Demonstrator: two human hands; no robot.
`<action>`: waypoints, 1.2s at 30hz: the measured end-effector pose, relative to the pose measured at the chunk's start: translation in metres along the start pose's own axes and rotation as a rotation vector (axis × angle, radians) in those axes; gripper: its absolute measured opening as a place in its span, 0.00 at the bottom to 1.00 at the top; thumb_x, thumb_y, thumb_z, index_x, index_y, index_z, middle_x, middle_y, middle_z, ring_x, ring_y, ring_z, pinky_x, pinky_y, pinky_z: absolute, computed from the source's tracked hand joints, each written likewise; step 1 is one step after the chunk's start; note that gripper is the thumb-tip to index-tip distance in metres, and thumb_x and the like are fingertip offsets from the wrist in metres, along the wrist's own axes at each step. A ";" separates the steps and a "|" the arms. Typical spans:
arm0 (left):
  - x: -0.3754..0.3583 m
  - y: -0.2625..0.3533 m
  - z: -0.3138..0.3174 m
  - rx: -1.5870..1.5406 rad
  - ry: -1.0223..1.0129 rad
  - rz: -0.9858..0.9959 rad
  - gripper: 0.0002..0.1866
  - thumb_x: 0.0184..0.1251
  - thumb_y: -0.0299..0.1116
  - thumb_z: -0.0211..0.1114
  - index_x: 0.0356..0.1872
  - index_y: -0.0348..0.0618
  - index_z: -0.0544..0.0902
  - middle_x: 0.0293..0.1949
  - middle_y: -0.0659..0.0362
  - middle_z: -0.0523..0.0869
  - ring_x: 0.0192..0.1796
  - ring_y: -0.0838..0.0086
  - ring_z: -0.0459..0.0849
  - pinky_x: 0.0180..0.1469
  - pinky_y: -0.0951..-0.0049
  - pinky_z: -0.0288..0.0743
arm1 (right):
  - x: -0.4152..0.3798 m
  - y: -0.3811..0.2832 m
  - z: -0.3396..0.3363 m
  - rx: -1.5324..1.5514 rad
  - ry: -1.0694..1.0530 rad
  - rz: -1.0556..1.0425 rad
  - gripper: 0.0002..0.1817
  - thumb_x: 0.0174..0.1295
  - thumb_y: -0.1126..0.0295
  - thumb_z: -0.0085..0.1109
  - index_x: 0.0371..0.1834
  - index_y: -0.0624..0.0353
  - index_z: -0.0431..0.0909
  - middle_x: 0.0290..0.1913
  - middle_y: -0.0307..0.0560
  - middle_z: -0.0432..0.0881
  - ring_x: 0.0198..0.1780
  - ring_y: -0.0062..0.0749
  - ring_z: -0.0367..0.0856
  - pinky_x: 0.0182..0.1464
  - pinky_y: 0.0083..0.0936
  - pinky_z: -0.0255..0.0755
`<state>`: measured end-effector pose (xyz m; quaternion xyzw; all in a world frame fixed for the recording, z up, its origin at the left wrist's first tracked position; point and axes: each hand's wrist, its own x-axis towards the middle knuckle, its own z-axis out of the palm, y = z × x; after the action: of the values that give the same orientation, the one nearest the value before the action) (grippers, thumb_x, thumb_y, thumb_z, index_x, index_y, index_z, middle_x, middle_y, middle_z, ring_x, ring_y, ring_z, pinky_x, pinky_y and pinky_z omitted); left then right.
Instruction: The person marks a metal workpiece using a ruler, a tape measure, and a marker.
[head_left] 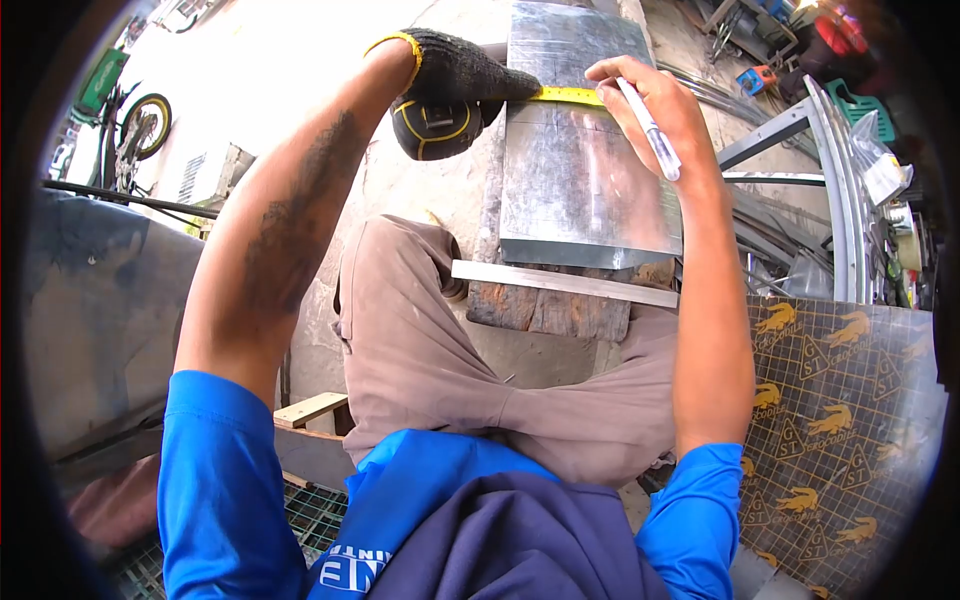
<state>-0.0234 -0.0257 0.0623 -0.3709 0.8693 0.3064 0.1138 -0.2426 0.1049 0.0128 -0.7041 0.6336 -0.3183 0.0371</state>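
Note:
A galvanised metal sheet [580, 170] lies on a worn wooden block [550, 308] in front of me. My left hand [460, 72], in a dark knit glove, grips a black and yellow tape measure [432, 128] at the sheet's left edge. Its yellow tape [570, 95] runs across the sheet to my right hand [655, 100]. That bare hand presses the tape's end with its fingertips and holds a white pen [650, 130] between the fingers.
A flat metal bar [560, 282] rests across the block at the sheet's near edge. Patterned black sheets with gold crocodile logos [830, 420] lie at the right. Metal rods and frames [800, 170] are piled at the far right. A wheel [145, 125] stands far left.

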 end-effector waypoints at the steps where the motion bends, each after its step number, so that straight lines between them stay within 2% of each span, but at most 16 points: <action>1: 0.007 -0.006 -0.001 0.005 0.020 0.038 0.30 0.77 0.61 0.60 0.41 0.39 0.89 0.32 0.59 0.89 0.33 0.76 0.82 0.43 0.70 0.80 | 0.002 0.004 0.005 -0.024 0.050 -0.013 0.12 0.69 0.66 0.63 0.53 0.49 0.86 0.45 0.50 0.91 0.49 0.48 0.89 0.54 0.41 0.81; 2: 0.028 -0.018 -0.005 0.007 0.017 0.040 0.30 0.77 0.61 0.60 0.41 0.39 0.89 0.32 0.59 0.89 0.33 0.76 0.82 0.43 0.70 0.80 | 0.004 0.007 0.009 -0.048 0.100 -0.027 0.12 0.69 0.67 0.62 0.53 0.49 0.86 0.44 0.50 0.91 0.49 0.49 0.89 0.54 0.43 0.81; 3: 0.058 -0.035 -0.010 0.008 -0.111 0.035 0.32 0.77 0.64 0.55 0.42 0.43 0.92 0.37 0.57 0.91 0.38 0.69 0.85 0.48 0.65 0.79 | 0.006 0.008 0.009 -0.096 0.097 -0.042 0.12 0.72 0.65 0.63 0.56 0.50 0.86 0.46 0.48 0.91 0.49 0.38 0.91 0.52 0.32 0.81; 4: 0.063 -0.033 -0.014 0.009 -0.239 0.029 0.35 0.77 0.68 0.50 0.43 0.47 0.94 0.41 0.55 0.93 0.43 0.61 0.88 0.53 0.61 0.79 | 0.009 0.005 0.009 -0.095 0.099 -0.040 0.12 0.72 0.65 0.63 0.56 0.50 0.86 0.46 0.48 0.91 0.49 0.38 0.91 0.52 0.32 0.81; 6: 0.055 -0.021 -0.026 -0.009 -0.293 0.045 0.33 0.78 0.66 0.49 0.40 0.51 0.94 0.41 0.58 0.93 0.43 0.64 0.86 0.55 0.62 0.78 | 0.017 0.002 0.011 -0.025 0.077 0.033 0.12 0.72 0.65 0.63 0.56 0.50 0.86 0.46 0.48 0.91 0.48 0.39 0.91 0.52 0.32 0.81; 8: 0.036 -0.004 -0.029 0.265 -0.189 0.005 0.33 0.78 0.66 0.49 0.41 0.53 0.94 0.45 0.57 0.92 0.48 0.65 0.86 0.58 0.63 0.77 | 0.025 0.002 0.014 -0.016 0.103 0.033 0.14 0.74 0.59 0.62 0.55 0.51 0.86 0.45 0.47 0.91 0.48 0.39 0.91 0.51 0.31 0.81; 10: 0.047 -0.011 -0.029 0.241 -0.208 0.020 0.33 0.78 0.67 0.49 0.41 0.53 0.94 0.47 0.57 0.92 0.49 0.65 0.86 0.59 0.63 0.77 | 0.035 -0.004 0.013 0.052 0.160 0.053 0.18 0.75 0.51 0.59 0.56 0.51 0.86 0.44 0.46 0.92 0.48 0.39 0.91 0.50 0.30 0.80; 11: 0.053 -0.015 -0.030 0.216 -0.229 0.035 0.33 0.77 0.67 0.49 0.42 0.54 0.94 0.48 0.57 0.92 0.50 0.65 0.86 0.60 0.62 0.77 | 0.039 -0.008 0.016 0.105 0.250 -0.010 0.24 0.76 0.45 0.56 0.49 0.56 0.87 0.37 0.46 0.91 0.42 0.34 0.90 0.47 0.29 0.80; 12: 0.052 -0.013 -0.031 0.218 -0.230 0.036 0.33 0.77 0.67 0.49 0.42 0.54 0.94 0.48 0.57 0.92 0.50 0.65 0.86 0.60 0.62 0.77 | 0.042 -0.009 0.016 0.105 0.252 -0.007 0.24 0.76 0.45 0.56 0.49 0.56 0.87 0.37 0.46 0.91 0.42 0.34 0.90 0.47 0.29 0.80; 14: 0.051 -0.010 -0.034 0.282 -0.225 0.030 0.33 0.77 0.67 0.48 0.43 0.55 0.94 0.50 0.58 0.92 0.52 0.65 0.86 0.61 0.62 0.76 | 0.048 -0.012 0.014 0.326 0.175 0.096 0.20 0.78 0.57 0.56 0.56 0.64 0.83 0.43 0.53 0.91 0.44 0.32 0.88 0.46 0.31 0.80; 15: 0.042 -0.004 -0.039 0.282 -0.223 0.031 0.33 0.77 0.67 0.48 0.43 0.55 0.94 0.50 0.58 0.92 0.52 0.65 0.86 0.61 0.62 0.76 | 0.052 -0.011 0.016 0.324 0.176 0.094 0.20 0.78 0.57 0.56 0.56 0.64 0.83 0.43 0.53 0.91 0.44 0.32 0.88 0.46 0.31 0.80; 18: 0.028 0.004 -0.045 0.237 -0.257 0.028 0.33 0.78 0.68 0.48 0.44 0.56 0.94 0.51 0.58 0.92 0.53 0.65 0.85 0.62 0.63 0.75 | 0.068 -0.010 0.026 0.651 0.056 0.357 0.25 0.82 0.49 0.49 0.51 0.62 0.84 0.41 0.47 0.88 0.41 0.29 0.85 0.46 0.29 0.80; 22: 0.038 -0.004 -0.042 0.278 -0.248 0.037 0.33 0.78 0.68 0.47 0.44 0.56 0.95 0.52 0.58 0.92 0.53 0.64 0.85 0.63 0.62 0.74 | 0.082 0.000 0.048 0.649 0.006 0.485 0.25 0.82 0.47 0.48 0.48 0.59 0.84 0.39 0.44 0.87 0.39 0.27 0.83 0.44 0.28 0.79; 27: 0.042 -0.010 -0.044 0.252 -0.256 0.049 0.33 0.78 0.68 0.47 0.44 0.56 0.95 0.52 0.58 0.92 0.53 0.65 0.85 0.63 0.62 0.74 | 0.078 0.005 0.053 0.697 0.058 0.468 0.24 0.81 0.48 0.51 0.48 0.59 0.86 0.41 0.44 0.89 0.43 0.29 0.86 0.48 0.30 0.80; 29: 0.046 -0.012 -0.044 0.246 -0.258 0.057 0.33 0.78 0.68 0.48 0.44 0.55 0.95 0.52 0.58 0.92 0.53 0.65 0.85 0.63 0.62 0.74 | 0.076 0.004 0.049 0.542 0.062 0.492 0.23 0.81 0.51 0.51 0.48 0.61 0.86 0.42 0.45 0.90 0.45 0.31 0.87 0.50 0.33 0.80; 36: 0.051 -0.016 -0.041 0.229 -0.268 0.067 0.33 0.79 0.67 0.48 0.44 0.55 0.95 0.51 0.58 0.92 0.52 0.65 0.85 0.62 0.63 0.75 | 0.078 0.011 0.057 0.433 0.141 0.350 0.22 0.81 0.54 0.50 0.50 0.61 0.86 0.43 0.50 0.90 0.46 0.36 0.88 0.50 0.35 0.80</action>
<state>-0.0463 -0.0883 0.0658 -0.2824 0.8874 0.2557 0.2598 -0.2243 0.0109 -0.0062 -0.5359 0.6637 -0.4832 0.1969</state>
